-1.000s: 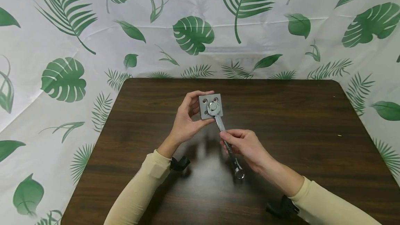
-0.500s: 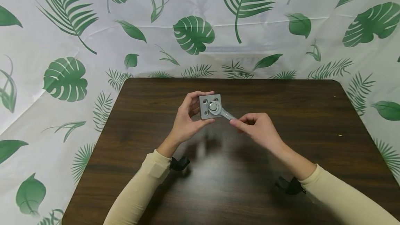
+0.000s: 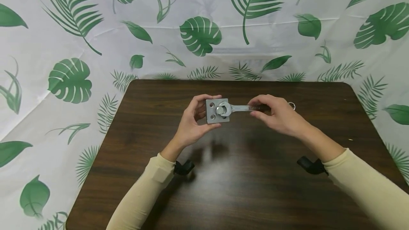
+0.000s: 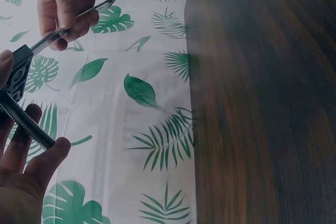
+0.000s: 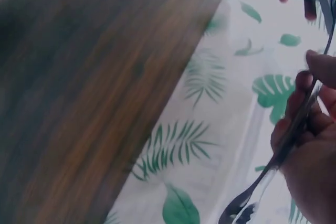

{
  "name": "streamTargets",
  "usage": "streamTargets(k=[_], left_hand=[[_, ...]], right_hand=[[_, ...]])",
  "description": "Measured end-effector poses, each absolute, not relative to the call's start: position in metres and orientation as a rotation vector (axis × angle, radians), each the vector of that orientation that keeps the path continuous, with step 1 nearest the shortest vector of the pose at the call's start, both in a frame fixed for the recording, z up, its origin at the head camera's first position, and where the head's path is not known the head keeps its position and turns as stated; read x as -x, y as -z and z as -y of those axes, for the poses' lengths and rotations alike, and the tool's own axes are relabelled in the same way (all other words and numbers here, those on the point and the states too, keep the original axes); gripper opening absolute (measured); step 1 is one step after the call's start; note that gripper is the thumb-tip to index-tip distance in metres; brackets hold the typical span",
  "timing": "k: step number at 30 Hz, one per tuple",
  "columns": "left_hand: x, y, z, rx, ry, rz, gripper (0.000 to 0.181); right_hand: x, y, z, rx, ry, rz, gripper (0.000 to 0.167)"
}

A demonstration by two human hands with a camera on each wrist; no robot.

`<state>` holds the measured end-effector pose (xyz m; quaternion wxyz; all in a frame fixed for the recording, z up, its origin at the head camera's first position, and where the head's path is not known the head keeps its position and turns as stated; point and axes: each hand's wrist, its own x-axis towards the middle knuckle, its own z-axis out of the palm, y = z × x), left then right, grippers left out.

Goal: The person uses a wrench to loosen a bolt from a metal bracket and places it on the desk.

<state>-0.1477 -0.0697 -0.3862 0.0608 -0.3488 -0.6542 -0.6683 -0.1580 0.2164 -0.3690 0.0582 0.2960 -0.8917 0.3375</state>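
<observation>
My left hand (image 3: 189, 125) grips a square grey metal plate (image 3: 210, 112) by its edges, thumb below and fingers above. Holes show near the plate's corners, and a hex bolt (image 3: 220, 110) sits in its middle. Behind the plate (image 4: 20, 72), the bolt's threaded shank (image 4: 30, 123) sticks out, its end near a left fingertip in the left wrist view. My right hand (image 3: 281, 116) holds a combination wrench (image 3: 239, 108) by its handle, roughly level. The wrench's open end lies at the bolt head; its ring end (image 3: 292, 105) shows past the right hand.
Both hands are above a dark wooden table (image 3: 204, 187). Beyond it hangs a white cloth (image 3: 153, 52) with green leaf prints. Black wrist mounts (image 3: 184, 168) hang under both forearms. A small pale speck (image 3: 350, 139) lies on the table at the right.
My right hand has swung the wrench up and to the right, from pointing down toward me to nearly level. My left hand and the plate have hardly moved.
</observation>
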Motion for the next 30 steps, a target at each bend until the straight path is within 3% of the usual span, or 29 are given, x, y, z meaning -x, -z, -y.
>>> streamTargets(k=[10, 22, 30], left_hand=[[0.147, 0.385, 0.070, 1.088, 2.051, 1.999, 0.070], [0.147, 0.387, 0.066, 1.151, 2.065, 2.040, 0.070], [0.147, 0.388, 0.057, 1.216, 2.035, 2.089, 0.072]], right_hand=[[0.174, 0.359, -0.225, -1.201, -0.771, 2.409, 0.038], [0.197, 0.324, -0.217, -1.363, -0.137, 2.239, 0.046], [0.215, 0.304, -0.198, -1.508, 0.115, 2.016, 0.040]])
